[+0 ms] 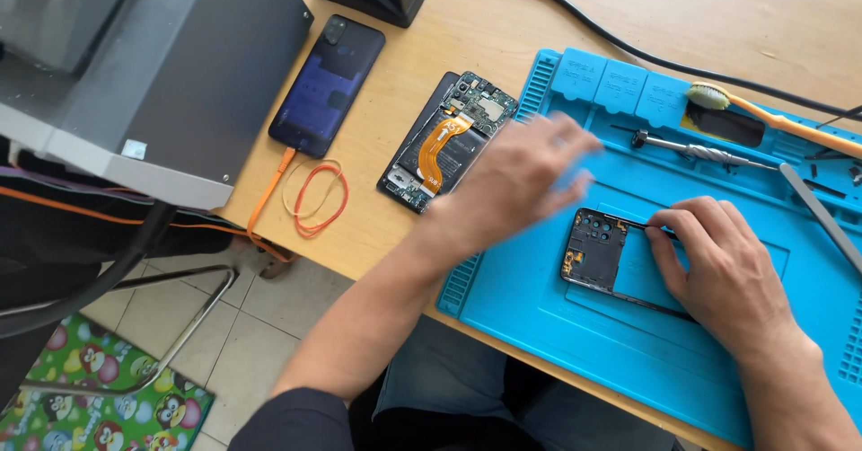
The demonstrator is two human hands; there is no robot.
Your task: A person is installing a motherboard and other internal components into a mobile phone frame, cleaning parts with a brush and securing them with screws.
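- Head view, looking down on a wooden counter (503, 29) with a blue work mat (628, 325) on its right part.
- Left hand (516, 177): blurred, fingers spread and loose, grasping nothing; hovering over the mat's left edge, just beside the opened phone (446, 141).
- Right hand (727, 267): resting on the mat, fingers curled down on the right part of the black phone frame (594, 252); thumb and forefinger pinched at the frame's upper edge, on a thin dark tool as far as can be told.
- Phone frame: flat on the mat near its middle, camera cut-outs at the upper left corner.
- Opened phone: on bare counter, left of the mat, tilted; orange flex cable and circuit board exposed.
- Dark blue phone (327, 84): further left, back side up, orange cable (269, 190) plugged in at its lower end; orange rubber band (319, 198) just beside it.
- Along the mat's top: metal screwdriver (696, 152), toothbrush with orange handle (772, 119); grey flat tool (822, 217) at the right.
- Grey machine (162, 74) at upper left; black cable (584, 24) crossing the counter behind the mat.
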